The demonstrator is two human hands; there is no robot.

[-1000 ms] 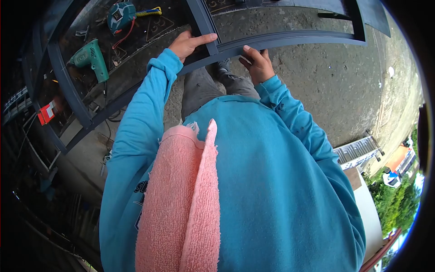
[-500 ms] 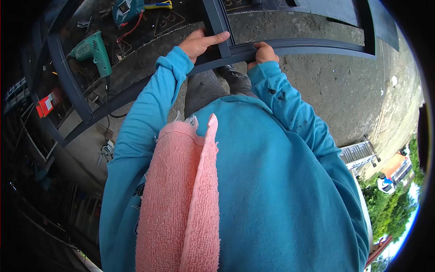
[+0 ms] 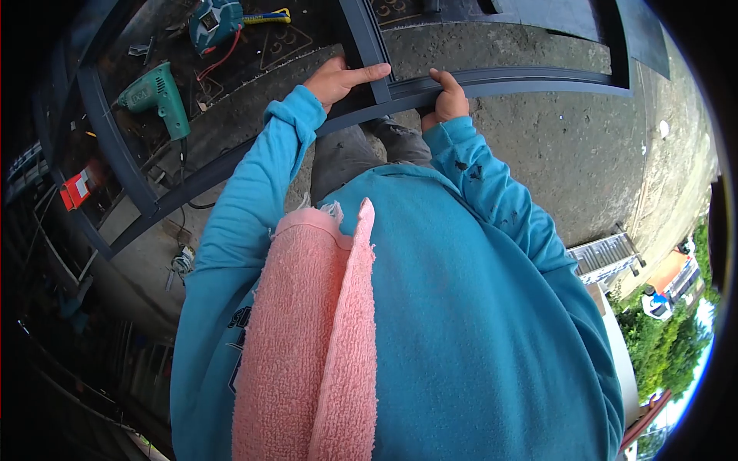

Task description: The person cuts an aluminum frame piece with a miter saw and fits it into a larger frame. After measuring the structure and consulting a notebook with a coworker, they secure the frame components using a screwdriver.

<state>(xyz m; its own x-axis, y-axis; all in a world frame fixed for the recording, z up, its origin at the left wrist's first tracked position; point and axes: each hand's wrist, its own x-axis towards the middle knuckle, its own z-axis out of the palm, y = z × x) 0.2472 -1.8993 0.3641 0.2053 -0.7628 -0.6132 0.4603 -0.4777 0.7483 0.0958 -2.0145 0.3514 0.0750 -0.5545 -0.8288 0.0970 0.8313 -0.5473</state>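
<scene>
On the far left, a red box (image 3: 75, 190) sits by the dark metal frame (image 3: 207, 175). Next comes a green drill (image 3: 157, 96), lying on its side with its cord hanging down. A blue-green tool (image 3: 215, 27) and a yellow and blue handle (image 3: 265, 16) lie near it on the dark worktop (image 3: 290, 48).

The frame is in front of the person, partly over the worktop and partly over the floor (image 3: 553, 146). The left hand (image 3: 329, 83) is holding the cross bar (image 3: 363, 42) close to where it meets the long bar. One finger or the thumb lies flat over it, and I can't see what the rest of the fingers do underneath. The right hand (image 3: 447, 100) is curled round the long bar, just to the right of that meeting place.

To hold this well, I think both hands should press gently from each side, so the two bars sit flat and snug with no gap. The long bar could tip or twist if just one hand pushes hard. Skin should stay out of the crack, since it could get pinched, and the metal edges may be sharp.

Over on the right, a ladder (image 3: 607, 257) lies on the ground.
</scene>
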